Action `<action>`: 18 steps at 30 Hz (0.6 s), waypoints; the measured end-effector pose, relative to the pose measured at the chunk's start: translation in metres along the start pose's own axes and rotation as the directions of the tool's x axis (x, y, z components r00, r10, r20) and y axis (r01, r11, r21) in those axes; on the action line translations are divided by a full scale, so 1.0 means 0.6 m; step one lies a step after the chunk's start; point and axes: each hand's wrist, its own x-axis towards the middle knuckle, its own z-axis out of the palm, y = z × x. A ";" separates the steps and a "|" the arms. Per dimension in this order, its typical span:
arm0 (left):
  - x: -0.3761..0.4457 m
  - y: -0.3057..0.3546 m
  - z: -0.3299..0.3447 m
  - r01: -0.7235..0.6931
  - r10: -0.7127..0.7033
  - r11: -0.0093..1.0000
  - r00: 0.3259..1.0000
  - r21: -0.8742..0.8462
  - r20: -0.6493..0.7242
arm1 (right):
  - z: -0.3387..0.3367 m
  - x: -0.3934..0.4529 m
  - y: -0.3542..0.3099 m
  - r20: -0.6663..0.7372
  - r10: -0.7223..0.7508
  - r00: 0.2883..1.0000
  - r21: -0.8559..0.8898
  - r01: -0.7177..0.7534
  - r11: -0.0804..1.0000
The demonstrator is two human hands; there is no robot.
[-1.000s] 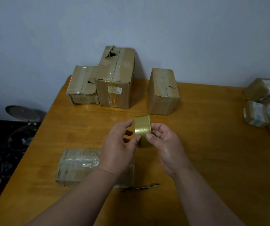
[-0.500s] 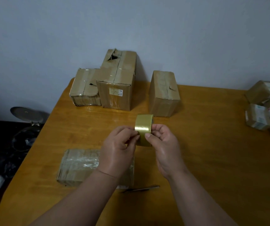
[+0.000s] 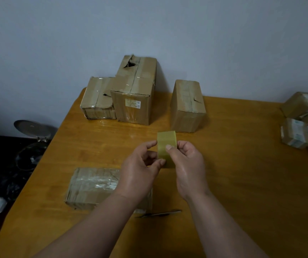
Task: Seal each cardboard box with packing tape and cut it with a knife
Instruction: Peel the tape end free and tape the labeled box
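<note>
Both hands hold a roll of yellowish packing tape (image 3: 166, 140) above the middle of the wooden table (image 3: 242, 183). My left hand (image 3: 140, 170) pinches its left edge with thumb and fingers, and my right hand (image 3: 188, 164) grips its right side with the thumb pressed on the face. A flat taped cardboard box (image 3: 91, 187) lies near the front left, partly hidden under my left forearm. A knife (image 3: 158, 214) lies on the table just right of that box, between my forearms.
Three cardboard boxes stand at the back: a low one (image 3: 97, 98), a tall torn one (image 3: 135, 90) and a third (image 3: 187, 106). Several small parcels (image 3: 305, 123) crowd the right edge. A bin with a raised lid (image 3: 32, 127) stands off the table's left side.
The tape roll has stayed between both hands. My left fingers closed in on its edge and my right thumb slid up its face.
</note>
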 end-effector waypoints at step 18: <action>-0.020 -0.006 -0.007 -0.170 0.181 0.965 0.983 0.201 -0.037 | -0.009 -0.013 -0.001 -0.011 0.070 0.997 -0.093 -0.071 0.993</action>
